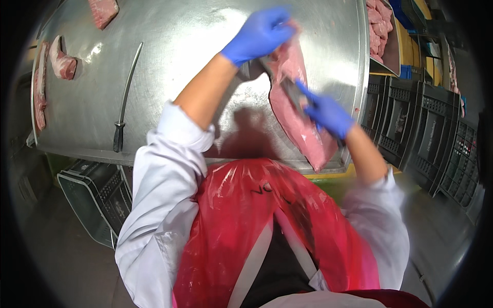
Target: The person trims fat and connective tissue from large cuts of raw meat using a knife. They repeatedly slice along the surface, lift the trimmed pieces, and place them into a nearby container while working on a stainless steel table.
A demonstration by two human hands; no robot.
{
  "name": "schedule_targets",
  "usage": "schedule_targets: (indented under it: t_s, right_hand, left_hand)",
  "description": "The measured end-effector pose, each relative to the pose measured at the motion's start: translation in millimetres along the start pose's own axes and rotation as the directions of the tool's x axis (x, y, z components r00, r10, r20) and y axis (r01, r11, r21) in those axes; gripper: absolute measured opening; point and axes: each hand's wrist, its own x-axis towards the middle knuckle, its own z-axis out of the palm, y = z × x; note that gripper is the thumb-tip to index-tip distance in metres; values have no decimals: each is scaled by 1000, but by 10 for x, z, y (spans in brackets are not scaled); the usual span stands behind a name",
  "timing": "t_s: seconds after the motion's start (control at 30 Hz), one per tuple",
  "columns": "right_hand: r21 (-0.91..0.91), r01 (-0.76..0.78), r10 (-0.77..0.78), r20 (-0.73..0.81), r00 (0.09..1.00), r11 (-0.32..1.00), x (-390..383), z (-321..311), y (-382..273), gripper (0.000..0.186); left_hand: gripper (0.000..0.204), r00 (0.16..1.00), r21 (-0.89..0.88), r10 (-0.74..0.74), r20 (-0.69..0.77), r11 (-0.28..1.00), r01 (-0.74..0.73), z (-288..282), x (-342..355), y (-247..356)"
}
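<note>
A long pink pork loin (287,110) lies lengthwise on the steel table, its near end close to the front edge. My left hand (260,35), in a blue glove, is closed round the loin's far end. In my blue-gloved right hand (328,115) is a knife (294,95), its blade against the upper face of the meat about midway along. Motion blurs this hand and the blade. To the left, a sharpening steel (125,97) with a black handle rests on the table, apart from both hands.
Smaller meat pieces (63,60) and a long strip (40,87) lie on the steel table (169,61) at the left, another piece (104,11) at the back. A bin of meat chunks (379,31) stands beyond the right edge. Black crates (426,120) stand right; another crate (95,197) sits below left.
</note>
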Motion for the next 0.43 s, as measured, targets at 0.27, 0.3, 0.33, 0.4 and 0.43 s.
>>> schedule_targets:
  t_s: [0.27,0.3,0.33,0.4,0.43]
  right_hand:
    - [521,147,9,-286,958,841,-466,552,503,71]
    - [617,183,64,-356,932,766,-126,416,464,73]
    - [621,208,73,-396,915,755,205,339,367,73]
    - [628,259,87,-465,881,734,870,157,156,73]
    - [699,289,35,-410,911,655,1199,301,100,74]
  left_hand:
    - [11,943,226,-157,-294,947,228,-1143,-2660,582]
    - [9,907,200,-203,-369,935,291,-1215,-3015,592]
    - [9,886,130,-230,-403,943,305,-1312,-3383,532]
    - [14,837,71,-297,-460,927,368,-1644,-4271,265]
    - [20,807,78,-326,-493,907,414,-1893,-4856,32]
